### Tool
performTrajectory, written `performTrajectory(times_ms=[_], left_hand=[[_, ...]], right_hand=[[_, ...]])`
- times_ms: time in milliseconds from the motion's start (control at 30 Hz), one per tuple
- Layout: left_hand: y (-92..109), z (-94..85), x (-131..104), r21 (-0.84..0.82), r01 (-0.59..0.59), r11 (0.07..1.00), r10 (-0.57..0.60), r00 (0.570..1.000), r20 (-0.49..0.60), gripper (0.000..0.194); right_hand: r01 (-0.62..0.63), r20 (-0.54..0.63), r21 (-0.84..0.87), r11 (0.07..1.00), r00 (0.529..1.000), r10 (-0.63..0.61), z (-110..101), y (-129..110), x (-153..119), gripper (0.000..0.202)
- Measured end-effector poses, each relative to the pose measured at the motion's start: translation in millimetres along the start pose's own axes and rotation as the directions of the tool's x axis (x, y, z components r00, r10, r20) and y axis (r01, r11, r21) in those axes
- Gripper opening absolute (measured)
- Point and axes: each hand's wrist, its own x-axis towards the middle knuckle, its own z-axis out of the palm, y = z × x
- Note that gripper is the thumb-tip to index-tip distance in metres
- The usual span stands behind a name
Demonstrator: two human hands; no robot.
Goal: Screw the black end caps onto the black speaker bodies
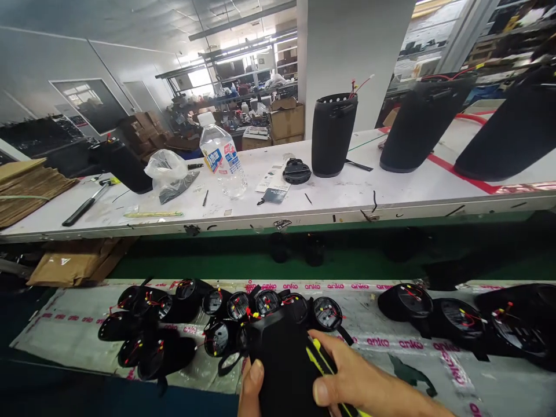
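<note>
A black fabric-covered cylinder [286, 365] is held upright, tilted, low in the middle of the head view, with red and yellow wire ends near its top. My left hand [252, 385] grips its left side, thumb on the front. My right hand [347, 376] is closed round a yellow and black tool [322, 354], its thumb and fingers also against the cylinder's right side. The tool's working end is hidden. Just beyond, several similar black cylinders [328, 313] with wires in their open tops stand on a low surface covered in printed plastic sheeting [377, 341].
A white bench [269, 213] crosses the view, bearing a plastic bottle [221, 159], a clear bag [167, 168], a black-handled knife [84, 205], a black round part [297, 171] and upright black cylinders [333, 136]. Brown cardboard [30, 191] lies at left.
</note>
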Motion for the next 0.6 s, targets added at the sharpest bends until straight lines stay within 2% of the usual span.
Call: performTrajectory(times_ms=[100,167,233,267,367,433,467,533,600], left_hand=[[10.7,-5.9,-7.6,-0.082,0.229,0.970,-0.214,0.964,0.156,0.073],[21.1,-7.6,-12.2,-0.068,0.280,0.958,-0.262,0.945,0.196,0.070],[30.3,-6.9,-15.5,-0.026,0.251,0.968,-0.239,0.945,0.224,0.069],[33.5,-6.0,-16.2,-0.015,0.244,0.970,-0.231,0.934,0.272,0.071],[36.3,-4.1,-14.1,0.007,0.234,0.972,-0.215,0.881,0.422,0.082],[34.2,-5.2,-10.6,0.064,0.168,0.984,-0.179,0.882,0.436,0.088],[32.6,-6.3,-8.9,0.095,0.128,0.987,-0.157,0.889,0.430,0.089],[29.8,-8.8,-7.0,0.137,0.068,0.988,-0.121,0.895,0.429,0.089],[27.8,-10.6,-7.3,0.146,0.042,0.988,-0.102,0.896,0.433,0.087]], right_hand=[[-0.074,-0.200,-0.288,0.955,0.980,0.015,-11.9,-12.7,-18.3,0.064],[-0.084,-0.236,-0.496,0.864,0.971,-0.041,-17.5,-28.8,-32.4,0.046],[-0.036,-0.148,-0.696,0.717,0.985,-0.094,-17.6,-47.5,-42.7,0.034],[0.021,-0.077,-0.788,0.615,0.988,-0.133,-15.8,-56.1,-45.2,0.029],[0.197,0.151,-0.964,0.178,0.958,-0.242,-7.9,-72.4,-42.2,0.013],[0.250,0.271,-0.962,-0.108,0.917,-0.292,-4.3,-74.4,-35.3,0.005],[0.258,0.316,-0.942,-0.213,0.896,-0.312,-3.6,-73.7,-32.1,0.008],[0.269,0.382,-0.900,-0.343,0.866,-0.322,-4.0,-71.5,-27.6,0.010],[0.281,0.418,-0.866,-0.415,0.862,-0.288,-5.6,-70.7,-26.2,0.007]])
